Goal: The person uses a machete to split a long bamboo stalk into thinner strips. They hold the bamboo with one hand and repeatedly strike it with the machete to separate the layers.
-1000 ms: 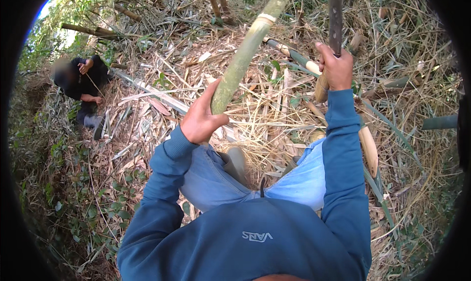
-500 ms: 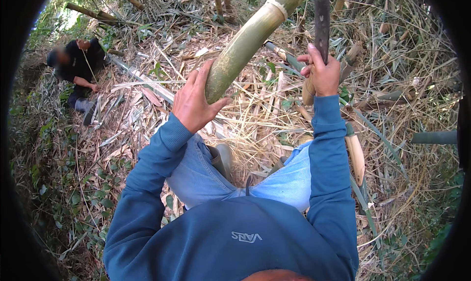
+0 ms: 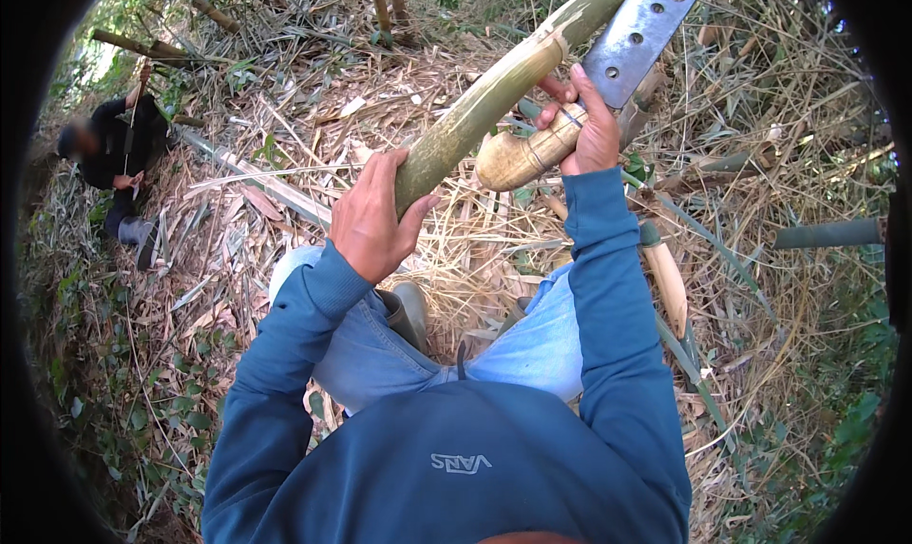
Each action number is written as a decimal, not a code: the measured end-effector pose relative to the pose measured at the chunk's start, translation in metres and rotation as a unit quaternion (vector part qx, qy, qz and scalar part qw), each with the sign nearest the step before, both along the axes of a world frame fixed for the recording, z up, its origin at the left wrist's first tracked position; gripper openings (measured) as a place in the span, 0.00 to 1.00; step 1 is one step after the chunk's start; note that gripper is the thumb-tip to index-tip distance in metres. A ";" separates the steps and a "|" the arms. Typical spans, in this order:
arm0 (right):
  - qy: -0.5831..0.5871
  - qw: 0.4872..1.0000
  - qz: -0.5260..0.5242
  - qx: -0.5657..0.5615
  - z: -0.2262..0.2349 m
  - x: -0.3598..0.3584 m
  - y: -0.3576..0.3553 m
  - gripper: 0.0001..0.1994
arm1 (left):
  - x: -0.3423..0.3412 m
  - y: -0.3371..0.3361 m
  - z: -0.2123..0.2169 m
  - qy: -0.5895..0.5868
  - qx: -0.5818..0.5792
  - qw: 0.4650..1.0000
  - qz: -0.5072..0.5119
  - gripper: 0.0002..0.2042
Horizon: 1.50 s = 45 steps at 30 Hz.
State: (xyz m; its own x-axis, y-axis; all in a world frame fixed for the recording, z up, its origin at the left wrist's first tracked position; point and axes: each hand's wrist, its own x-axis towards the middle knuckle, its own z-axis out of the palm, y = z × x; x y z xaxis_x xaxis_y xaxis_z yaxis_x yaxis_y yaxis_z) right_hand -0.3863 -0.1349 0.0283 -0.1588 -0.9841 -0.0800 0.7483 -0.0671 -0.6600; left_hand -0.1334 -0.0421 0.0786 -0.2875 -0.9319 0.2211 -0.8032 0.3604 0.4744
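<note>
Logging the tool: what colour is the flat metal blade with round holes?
The flat metal blade is silvery grey; best seen in the head view.

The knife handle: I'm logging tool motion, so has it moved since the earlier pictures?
Yes: judged against the pale piece of wood to its right, the knife handle has swung left, toward the bamboo pole.
</note>
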 end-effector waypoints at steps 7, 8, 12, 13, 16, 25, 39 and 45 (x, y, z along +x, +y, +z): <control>-0.100 0.995 0.028 -0.013 -0.012 -0.008 -0.011 0.15 | -0.012 0.013 0.019 0.004 0.059 0.996 -0.063 0.31; -0.109 0.994 0.029 -0.003 -0.012 -0.009 -0.013 0.15 | -0.013 0.015 0.024 0.004 0.071 0.995 -0.063 0.32; -0.131 0.991 0.038 0.007 -0.007 -0.014 -0.013 0.15 | -0.009 0.021 0.026 -0.011 0.067 0.995 -0.074 0.39; -0.135 0.990 0.042 0.001 -0.007 -0.016 -0.014 0.15 | -0.007 0.024 0.027 -0.015 0.069 0.995 -0.071 0.39; -0.141 0.989 0.039 -0.009 -0.009 -0.026 -0.018 0.15 | 0.007 0.037 0.027 -0.008 0.086 0.993 -0.086 0.41; -0.094 0.995 -0.021 -0.013 0.001 -0.055 -0.015 0.11 | 0.040 0.040 0.024 0.006 0.214 0.969 -0.122 0.39; -0.075 0.991 0.112 0.012 -0.010 -0.040 -0.006 0.20 | 0.003 -0.033 0.043 0.126 0.207 0.957 -0.159 0.28; -0.091 0.979 0.179 -0.027 -0.011 -0.012 -0.005 0.21 | -0.032 -0.047 0.002 0.192 0.227 0.933 -0.201 0.50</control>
